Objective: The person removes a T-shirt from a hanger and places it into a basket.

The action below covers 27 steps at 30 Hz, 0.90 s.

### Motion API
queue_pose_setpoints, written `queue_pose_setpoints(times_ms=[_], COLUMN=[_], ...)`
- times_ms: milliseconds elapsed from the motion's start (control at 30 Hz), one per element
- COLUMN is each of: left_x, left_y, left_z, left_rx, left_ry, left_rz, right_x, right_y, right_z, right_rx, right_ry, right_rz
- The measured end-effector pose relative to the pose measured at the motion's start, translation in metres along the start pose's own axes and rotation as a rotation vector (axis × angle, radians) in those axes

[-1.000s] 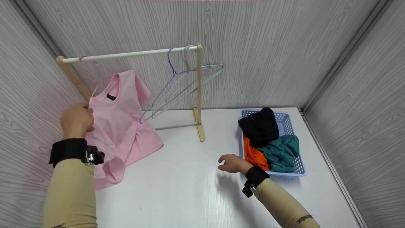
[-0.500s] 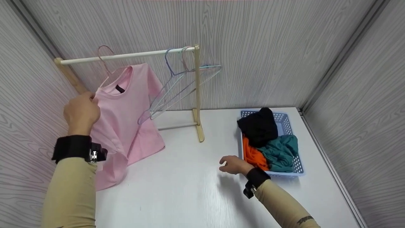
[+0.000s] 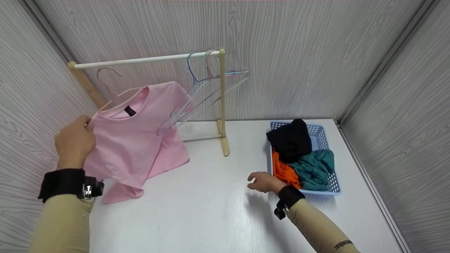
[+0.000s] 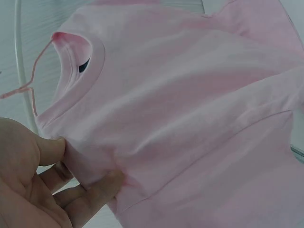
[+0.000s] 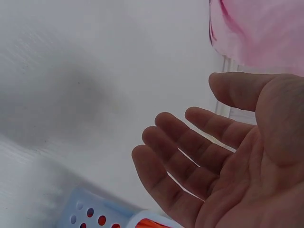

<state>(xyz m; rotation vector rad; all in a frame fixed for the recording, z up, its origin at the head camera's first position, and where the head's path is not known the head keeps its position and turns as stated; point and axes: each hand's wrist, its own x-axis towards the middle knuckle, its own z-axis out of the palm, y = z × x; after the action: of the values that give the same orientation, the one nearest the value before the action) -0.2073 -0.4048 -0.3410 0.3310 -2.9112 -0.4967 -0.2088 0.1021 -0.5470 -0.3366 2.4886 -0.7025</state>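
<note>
A pink T-shirt (image 3: 140,123) is on a thin pink hanger (image 3: 107,82), whose hook shows just below the white rail of the clothes rack (image 3: 140,60) in the head view. My left hand (image 3: 75,138) pinches the shirt at the shoulder by the hanger's end. In the left wrist view, thumb and fingers of the left hand (image 4: 61,180) lie on the pink cloth near the neckline. My right hand (image 3: 266,182) hovers over the table beside the basket, holding nothing. Its fingers (image 5: 175,164) are loosely bent in the right wrist view.
Several coloured hangers (image 3: 197,80) hang at the rail's right end, near the wooden post (image 3: 222,95). A blue basket (image 3: 335,191) at right holds black (image 3: 290,140), orange (image 3: 284,172) and teal cloth (image 3: 314,170). Grey wood-grain walls (image 3: 288,52) enclose the white table (image 3: 197,203).
The hanger hook first rose above the rail, then came down below it. My left hand went up, then down and left with the shirt, which spreads wider. My right hand stayed nearly still.
</note>
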Motion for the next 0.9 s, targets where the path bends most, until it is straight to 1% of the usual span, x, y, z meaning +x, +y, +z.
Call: queue_pose_setpoints(times_ms=[67,100,200,300,433,533,633,700,800,867,900], left_x=[-0.007,-0.011,-0.021,-0.03,-0.04,-0.046,-0.049,-0.051,-0.054,-0.054,-0.054], left_y=[-0.014,-0.021,-0.039,-0.056,-0.072,-0.078,-0.073,-0.065,-0.046,-0.029,-0.02], left_z=[0.004,0.006,0.014,0.021,0.028,0.033,0.038,0.04,0.045,0.05,0.052], left_rx=[0.011,0.02,0.036,0.034,0.025,0.015,-0.002,-0.023,-0.05,-0.064,-0.066], left_ry=[-0.027,-0.033,-0.065,-0.113,-0.204,-0.276,-0.337,-0.366,-0.361,-0.34,-0.325], left_rz=[-0.006,0.001,0.037,0.072,0.11,0.169,0.222,0.23,0.287,0.35,0.389], right_x=[-0.001,-0.002,-0.004,-0.005,-0.005,-0.005,-0.005,-0.005,-0.009,-0.013,-0.015], right_y=[0.002,0.003,0.005,0.006,0.006,0.006,0.006,0.004,0.0,-0.002,-0.004], right_z=[-0.001,-0.001,-0.001,-0.001,-0.003,-0.004,-0.007,-0.011,-0.023,-0.035,-0.041], right_rx=[-0.002,-0.001,0.016,0.046,0.056,0.06,0.067,0.051,0.027,0.015,0.018], right_ry=[-0.008,-0.01,-0.017,-0.021,-0.027,-0.036,-0.036,-0.021,0.017,0.054,0.073], right_rz=[0.004,0.006,0.02,0.025,0.005,0.003,0.013,-0.008,-0.065,-0.095,-0.096])
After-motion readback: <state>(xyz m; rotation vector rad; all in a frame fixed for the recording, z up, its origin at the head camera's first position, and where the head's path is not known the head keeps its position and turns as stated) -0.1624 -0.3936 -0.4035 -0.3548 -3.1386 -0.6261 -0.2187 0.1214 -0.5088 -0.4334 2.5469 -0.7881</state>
